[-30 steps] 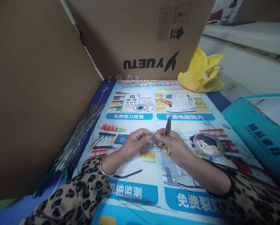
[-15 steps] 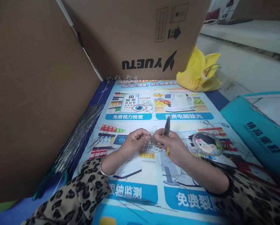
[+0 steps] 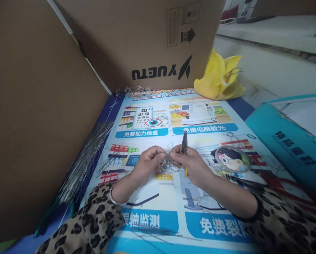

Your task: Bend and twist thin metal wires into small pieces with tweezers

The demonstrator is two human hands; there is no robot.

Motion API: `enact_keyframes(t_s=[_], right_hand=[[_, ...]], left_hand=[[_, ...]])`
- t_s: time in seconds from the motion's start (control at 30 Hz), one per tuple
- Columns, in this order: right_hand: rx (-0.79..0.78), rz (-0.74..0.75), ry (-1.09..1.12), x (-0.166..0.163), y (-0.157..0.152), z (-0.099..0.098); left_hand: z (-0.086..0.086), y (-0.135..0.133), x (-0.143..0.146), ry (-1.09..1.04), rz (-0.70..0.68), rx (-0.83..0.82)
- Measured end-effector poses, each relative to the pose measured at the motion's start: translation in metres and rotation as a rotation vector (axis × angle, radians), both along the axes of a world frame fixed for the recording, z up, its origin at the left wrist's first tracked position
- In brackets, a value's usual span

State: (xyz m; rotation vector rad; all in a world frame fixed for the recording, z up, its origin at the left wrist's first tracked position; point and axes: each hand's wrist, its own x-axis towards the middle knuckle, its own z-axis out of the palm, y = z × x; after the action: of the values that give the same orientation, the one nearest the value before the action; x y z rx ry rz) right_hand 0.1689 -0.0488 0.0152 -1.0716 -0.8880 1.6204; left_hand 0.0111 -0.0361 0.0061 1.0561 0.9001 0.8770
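In the middle of the printed poster, a small tangle of thin bent wire (image 3: 168,163) sits between my two hands. My left hand (image 3: 146,164) is closed, pinching the wire piece from the left with thumb and forefinger. My right hand (image 3: 192,163) pinches its other side. A pair of pliers (image 3: 184,143) with dark jaws and a yellow handle also rests in my right hand, jaws pointing away from me. The exact shape of the wire piece is too fine to make out.
A bundle of straight wires (image 3: 81,162) lies at the left beside a cardboard box (image 3: 147,38). Finished-looking wire pieces (image 3: 137,90) stand at the back. A clear tape roll (image 3: 233,159), a yellow bag (image 3: 218,79) and a teal box (image 3: 290,141) are on the right.
The view has shifted slightly, so the surroundings appear a little further left. Both hands keep their pinch on the wire piece, and the pliers stay in my right hand.
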Motion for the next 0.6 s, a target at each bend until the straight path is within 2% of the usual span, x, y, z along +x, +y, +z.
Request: enact_keyframes(t_s=[0.6], right_hand=[[0.047,0.003,-0.060,0.0001,-0.0018,-0.0013]], left_hand=[[0.0002,-0.0008,-0.0008,0.064,0.006,0.057]])
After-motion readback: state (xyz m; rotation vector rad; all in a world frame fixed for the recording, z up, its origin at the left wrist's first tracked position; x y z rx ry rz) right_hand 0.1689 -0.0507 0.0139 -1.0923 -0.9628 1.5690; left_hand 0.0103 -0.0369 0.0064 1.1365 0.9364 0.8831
